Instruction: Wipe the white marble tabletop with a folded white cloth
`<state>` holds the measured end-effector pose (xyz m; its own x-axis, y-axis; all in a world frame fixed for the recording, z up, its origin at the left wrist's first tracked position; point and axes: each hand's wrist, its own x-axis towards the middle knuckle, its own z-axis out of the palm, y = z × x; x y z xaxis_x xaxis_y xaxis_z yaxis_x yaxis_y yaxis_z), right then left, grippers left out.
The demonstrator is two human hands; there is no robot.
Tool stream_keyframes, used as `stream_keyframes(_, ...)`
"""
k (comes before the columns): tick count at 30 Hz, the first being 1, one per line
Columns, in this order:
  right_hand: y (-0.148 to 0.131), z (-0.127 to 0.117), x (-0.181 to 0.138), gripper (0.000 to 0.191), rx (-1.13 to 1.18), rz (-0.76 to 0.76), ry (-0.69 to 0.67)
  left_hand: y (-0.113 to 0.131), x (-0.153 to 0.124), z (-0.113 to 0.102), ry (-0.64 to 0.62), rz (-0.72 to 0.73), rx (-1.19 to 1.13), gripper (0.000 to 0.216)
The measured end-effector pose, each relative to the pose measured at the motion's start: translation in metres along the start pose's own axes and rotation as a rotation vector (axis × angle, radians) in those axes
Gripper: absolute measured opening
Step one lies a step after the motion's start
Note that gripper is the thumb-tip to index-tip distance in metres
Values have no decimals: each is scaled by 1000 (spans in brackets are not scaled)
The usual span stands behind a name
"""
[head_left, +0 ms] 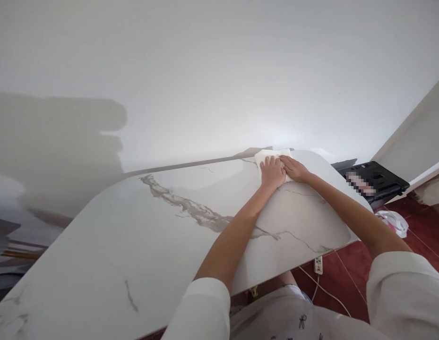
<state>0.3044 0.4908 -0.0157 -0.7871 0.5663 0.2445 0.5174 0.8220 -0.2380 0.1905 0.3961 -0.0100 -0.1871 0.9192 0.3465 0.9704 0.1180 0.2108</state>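
Note:
Near the far edge of a white marbled tabletop (162, 255), a thin white sheet (262, 154) lies flat. I cannot tell whether it is a cloth or a paper towel. My left hand (273, 173) presses down on it with the fingers spread and slightly bent. Close against it on the right, my right hand (293, 168) rests flat with its fingers stretched out over the sheet's right part. Both hands cover much of the sheet, and both forearms reach across the table.
A pale wall (219, 85) stands behind the table. Beyond the right end sit a black case (385, 182) and a white plastic bag (394, 223). A power strip (318, 265) with a white cord lies on the red tiled floor (350, 274).

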Motion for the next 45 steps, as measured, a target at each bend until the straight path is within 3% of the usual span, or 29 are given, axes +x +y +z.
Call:
stream_keyframes(7, -14, 1, -40, 45, 25, -49, 56, 16, -38, -15, -78, 18, 4, 44)
stream_keyframes(21, -68, -6, -127, 47, -45, -93, 72, 45, -131, -55, -118, 72, 38, 42)
stream_keyframes(32, -98, -12, -182, 48, -1, -170, 92, 66, -190, -70, -119, 65, 91, 50)
stream_keyframes(38, -91, -19, -204, 48, -29, -166, 104, 82, -197, -68, -128, 121, 67, 52)
stream_keyframes(45, -62, -29, -204, 47, -49, -122, 112, 98, -173, -51, -109, 179, 10, 53)
